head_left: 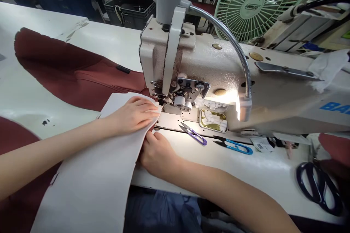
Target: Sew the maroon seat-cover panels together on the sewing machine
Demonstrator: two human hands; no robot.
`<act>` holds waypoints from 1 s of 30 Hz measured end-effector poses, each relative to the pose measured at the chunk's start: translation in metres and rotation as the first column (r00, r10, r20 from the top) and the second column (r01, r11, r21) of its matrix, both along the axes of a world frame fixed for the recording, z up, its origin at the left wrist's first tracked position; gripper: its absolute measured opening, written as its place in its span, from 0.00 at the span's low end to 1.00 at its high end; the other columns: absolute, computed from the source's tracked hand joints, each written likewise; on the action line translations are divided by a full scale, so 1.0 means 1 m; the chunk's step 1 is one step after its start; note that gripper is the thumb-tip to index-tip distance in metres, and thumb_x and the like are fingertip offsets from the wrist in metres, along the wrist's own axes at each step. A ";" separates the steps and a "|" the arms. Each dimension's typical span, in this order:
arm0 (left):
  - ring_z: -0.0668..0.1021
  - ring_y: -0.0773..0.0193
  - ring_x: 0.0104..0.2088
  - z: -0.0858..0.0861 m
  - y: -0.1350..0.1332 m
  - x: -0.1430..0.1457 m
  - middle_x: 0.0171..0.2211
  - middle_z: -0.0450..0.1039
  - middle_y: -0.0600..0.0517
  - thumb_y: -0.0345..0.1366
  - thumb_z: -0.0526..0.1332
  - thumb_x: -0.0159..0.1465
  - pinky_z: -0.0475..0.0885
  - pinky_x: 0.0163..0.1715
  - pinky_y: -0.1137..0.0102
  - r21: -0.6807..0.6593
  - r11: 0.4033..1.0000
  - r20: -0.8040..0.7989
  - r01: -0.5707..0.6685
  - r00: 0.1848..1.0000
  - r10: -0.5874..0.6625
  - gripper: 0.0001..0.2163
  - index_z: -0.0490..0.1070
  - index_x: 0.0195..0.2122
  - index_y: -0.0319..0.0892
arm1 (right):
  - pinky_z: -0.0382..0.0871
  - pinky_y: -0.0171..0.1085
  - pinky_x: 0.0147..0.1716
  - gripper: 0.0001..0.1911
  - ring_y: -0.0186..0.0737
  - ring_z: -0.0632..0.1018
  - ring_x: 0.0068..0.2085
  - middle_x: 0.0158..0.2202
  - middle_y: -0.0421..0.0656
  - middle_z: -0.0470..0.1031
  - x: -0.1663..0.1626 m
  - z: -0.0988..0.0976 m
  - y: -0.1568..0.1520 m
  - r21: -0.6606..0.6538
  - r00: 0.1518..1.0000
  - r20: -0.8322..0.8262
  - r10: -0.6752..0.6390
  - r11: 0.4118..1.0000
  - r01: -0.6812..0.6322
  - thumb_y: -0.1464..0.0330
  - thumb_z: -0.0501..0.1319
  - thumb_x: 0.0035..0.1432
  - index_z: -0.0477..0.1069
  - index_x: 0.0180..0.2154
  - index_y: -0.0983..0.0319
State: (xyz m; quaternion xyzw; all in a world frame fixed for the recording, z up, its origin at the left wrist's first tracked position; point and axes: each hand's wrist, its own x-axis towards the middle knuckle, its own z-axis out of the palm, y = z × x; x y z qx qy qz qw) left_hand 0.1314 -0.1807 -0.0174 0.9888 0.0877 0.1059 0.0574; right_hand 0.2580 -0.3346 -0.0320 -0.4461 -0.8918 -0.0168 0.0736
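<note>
Lying under the flattened fingers of the left hand [132, 116], the white panel [90, 178] reaches with its far end to the working head of the sewing machine [186, 54], and from these fingers its long axis runs toward the person and somewhat to the left. The left fingers are extended, almost side by side, resting on the panel from above and closed around nothing. The right hand [158, 154] is curled at the panel's right edge, thumb against forefinger, and seems to hold this edge. What matters most is this relation: the stitching place is just beyond the left fingertips, to their right — so the left hand is the nearer one, and the right hand is lower. Beyond the left fingers, to the left, maroon fabric [95, 83] is spread; a little maroon also shows between the two hands, below the edge. Rightward of the right fingers are the purple snips [193, 133], then the blue snips [232, 145], both untouched. The needle is hard to make out, the right fingertips are hidden — I cannot tell how firmly they grip — and the panel's near end is cut off.
</note>
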 end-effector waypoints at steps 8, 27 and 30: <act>0.64 0.56 0.62 -0.016 0.004 -0.016 0.66 0.60 0.51 0.39 0.50 0.72 0.55 0.61 0.61 -0.069 0.997 -0.084 0.033 0.996 -0.039 0.20 0.60 0.64 0.51 | 0.56 0.40 0.26 0.12 0.45 0.69 0.35 0.31 0.49 0.74 0.006 0.006 -0.005 0.030 0.996 0.065 0.061 0.998 -0.063 0.80 0.54 0.59 0.75 0.36 0.66; 0.65 0.51 0.62 -0.002 -0.045 -0.024 0.64 0.63 0.51 0.39 0.53 0.71 0.58 0.59 0.54 -0.068 0.989 -0.110 -0.132 0.986 0.125 0.18 0.66 0.60 0.56 | 0.52 0.40 0.25 0.10 0.48 0.71 0.36 0.33 0.55 0.76 -0.004 0.004 -0.041 0.083 0.997 -0.006 -0.078 0.993 0.078 0.78 0.55 0.59 0.76 0.37 0.68; 0.64 0.51 0.64 -0.008 -0.047 -0.034 0.66 0.60 0.51 0.40 0.53 0.71 0.55 0.62 0.52 -0.028 0.989 -0.119 -0.144 0.983 0.140 0.20 0.63 0.63 0.56 | 0.53 0.40 0.25 0.09 0.48 0.71 0.35 0.34 0.55 0.75 -0.007 0.004 -0.046 0.122 0.998 -0.017 -0.067 0.990 0.069 0.78 0.55 0.58 0.74 0.38 0.69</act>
